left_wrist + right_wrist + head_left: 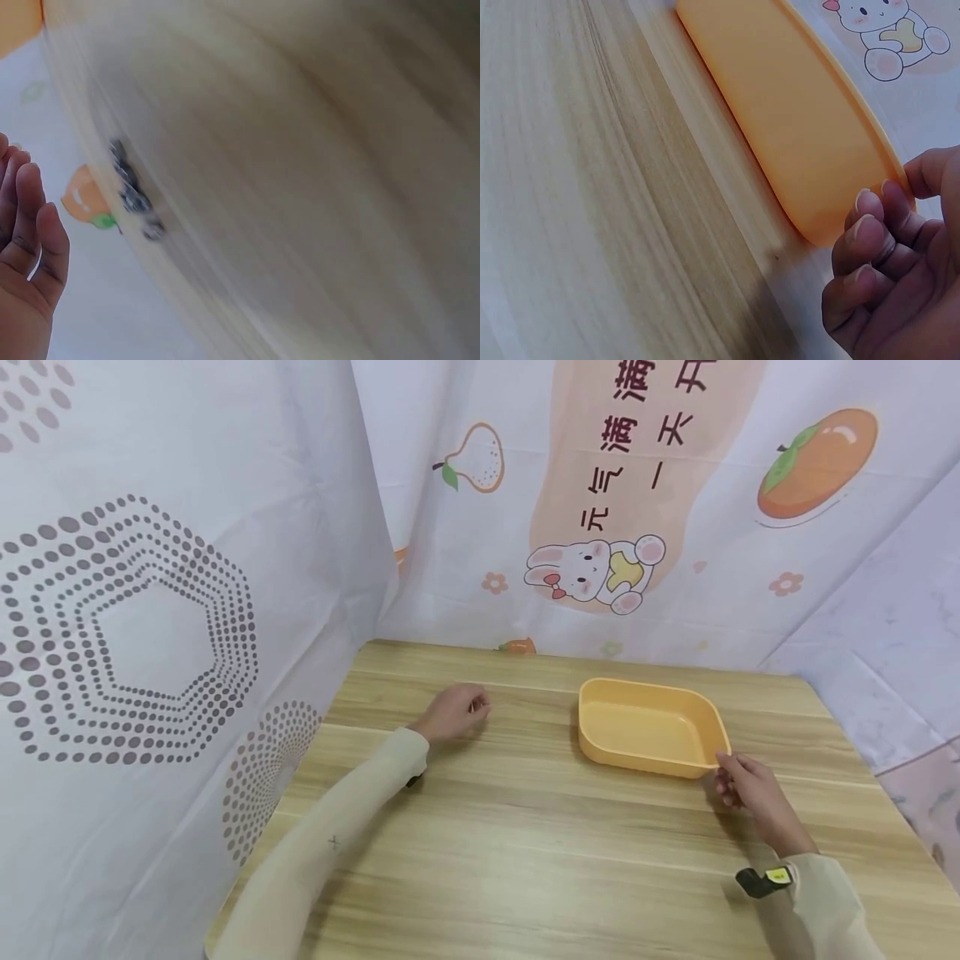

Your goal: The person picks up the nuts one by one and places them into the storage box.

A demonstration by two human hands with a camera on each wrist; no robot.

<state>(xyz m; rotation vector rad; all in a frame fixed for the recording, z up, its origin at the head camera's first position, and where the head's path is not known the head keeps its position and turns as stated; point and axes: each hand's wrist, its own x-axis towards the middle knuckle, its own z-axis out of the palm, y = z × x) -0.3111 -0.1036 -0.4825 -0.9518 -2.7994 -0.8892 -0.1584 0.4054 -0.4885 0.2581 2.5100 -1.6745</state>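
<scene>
A shallow yellow-orange plastic tray (637, 727) with rounded corners stands on the wooden table (510, 860), right of the middle. My right hand (753, 793) pinches the tray's near right corner at the rim between thumb and index finger; the other fingers curl below the rim, outside the wall. The right wrist view shows this grip close up, with the tray's long side wall (780, 112) running away from the fingers. My left hand (453, 714) is over the table left of the tray, apart from it, its fingers loosely bent and holding nothing.
A white patterned cloth (150, 635) hangs along the table's left side. Behind the far edge hangs a printed curtain (465, 543) with fruit, a rabbit and writing. A dark band with a yellow label (777, 877) sits at the right wrist.
</scene>
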